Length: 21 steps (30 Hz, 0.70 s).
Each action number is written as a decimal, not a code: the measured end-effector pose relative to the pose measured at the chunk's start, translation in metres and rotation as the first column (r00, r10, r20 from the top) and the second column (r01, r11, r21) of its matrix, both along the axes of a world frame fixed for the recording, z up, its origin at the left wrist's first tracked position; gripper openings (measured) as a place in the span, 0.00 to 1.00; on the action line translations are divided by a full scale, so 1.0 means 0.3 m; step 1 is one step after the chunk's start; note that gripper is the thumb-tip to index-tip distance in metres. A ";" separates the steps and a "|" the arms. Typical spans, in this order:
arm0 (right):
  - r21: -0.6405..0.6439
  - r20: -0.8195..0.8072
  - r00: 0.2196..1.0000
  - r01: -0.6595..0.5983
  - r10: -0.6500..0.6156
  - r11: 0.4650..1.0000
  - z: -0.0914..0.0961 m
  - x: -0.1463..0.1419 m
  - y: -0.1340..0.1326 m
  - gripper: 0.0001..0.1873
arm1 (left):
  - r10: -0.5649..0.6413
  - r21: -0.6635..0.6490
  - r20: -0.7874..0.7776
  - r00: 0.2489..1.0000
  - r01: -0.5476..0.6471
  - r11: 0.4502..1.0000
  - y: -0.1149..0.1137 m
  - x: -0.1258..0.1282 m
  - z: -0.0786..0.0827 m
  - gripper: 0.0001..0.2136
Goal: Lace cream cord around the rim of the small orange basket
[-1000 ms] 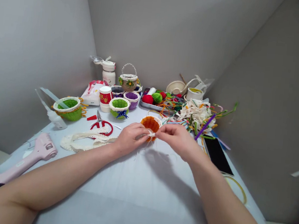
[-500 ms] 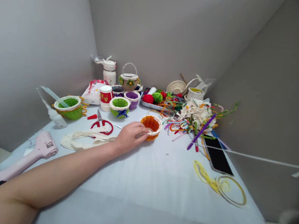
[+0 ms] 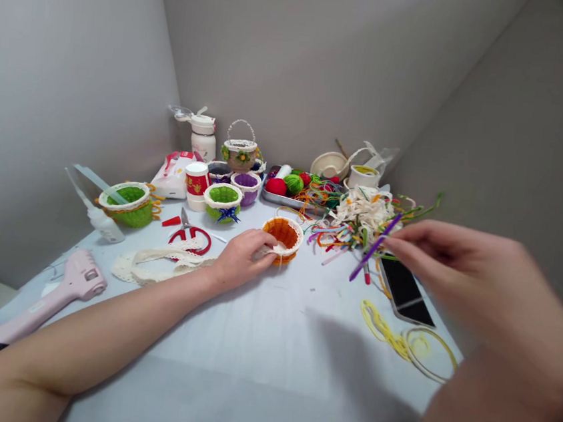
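My left hand [image 3: 242, 255] rests on the table with its fingers closed on the near side of a small orange woven basket [image 3: 283, 233], pressing a bit of white lace trim [image 3: 266, 252] to its rim. My right hand [image 3: 461, 273] hovers close to the camera on the right. It is blurred, with its fingers held together and pointing left toward a pile of coloured pipe cleaners and cream ribbon [image 3: 367, 221]. I cannot make out anything between those fingers.
Red scissors [image 3: 191, 235], a loose lace strip [image 3: 152, 266] and a pink glue gun [image 3: 59, 295] lie to the left. Green baskets [image 3: 129, 203], a tray of yarn balls [image 3: 288, 188] and a bottle [image 3: 203, 137] stand at the back. A phone [image 3: 404, 291] and yellow loops [image 3: 411, 342] lie right.
My right hand left the orange basket, swung out of view to the right, and has come back in above the phone and pipe cleaners. The left hand has stayed on the basket.
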State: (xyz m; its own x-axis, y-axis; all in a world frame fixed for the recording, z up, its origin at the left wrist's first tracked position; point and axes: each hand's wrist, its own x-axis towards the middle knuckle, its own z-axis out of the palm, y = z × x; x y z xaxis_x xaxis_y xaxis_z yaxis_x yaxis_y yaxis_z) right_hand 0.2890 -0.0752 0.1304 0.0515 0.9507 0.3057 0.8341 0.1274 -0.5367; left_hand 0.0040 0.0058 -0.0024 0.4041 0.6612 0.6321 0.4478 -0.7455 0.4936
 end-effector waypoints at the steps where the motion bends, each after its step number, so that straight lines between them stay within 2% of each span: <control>1: -0.061 0.072 0.997 -0.020 0.024 0.998 -0.008 -0.035 0.035 0.14 | -0.005 0.000 -0.011 1.000 0.005 1.000 0.000 -0.002 0.001 0.04; 3: -0.160 0.201 0.974 -0.074 0.105 0.984 -0.034 -0.084 0.083 0.12 | -0.024 0.004 -0.027 0.999 0.024 1.000 0.003 -0.006 0.003 0.03; 6: -0.213 0.308 0.933 -0.123 0.186 0.969 -0.074 -0.122 0.107 0.08 | -0.051 -0.010 -0.032 0.998 0.050 0.999 0.006 -0.009 0.004 0.03; 11: -0.245 0.340 0.922 -0.101 0.183 0.964 -0.097 -0.188 0.107 0.09 | -0.043 -0.051 -0.010 0.999 0.042 0.998 0.000 -0.002 0.006 0.03; 15: -0.276 0.239 0.951 -0.130 0.199 0.952 -0.158 -0.274 0.129 0.12 | -0.004 -0.060 -0.005 1.000 0.004 0.998 -0.010 0.011 0.009 0.02; 19: -0.341 0.037 0.955 -0.264 0.294 0.902 -0.255 -0.332 0.166 0.11 | 0.024 -0.045 -0.012 1.000 -0.024 0.999 -0.010 0.015 0.011 0.02; 21: -0.363 -0.093 0.950 -0.311 0.298 0.878 -0.275 -0.331 0.183 0.12 | 0.030 -0.053 -0.016 0.999 -0.031 0.998 -0.009 0.013 0.012 0.02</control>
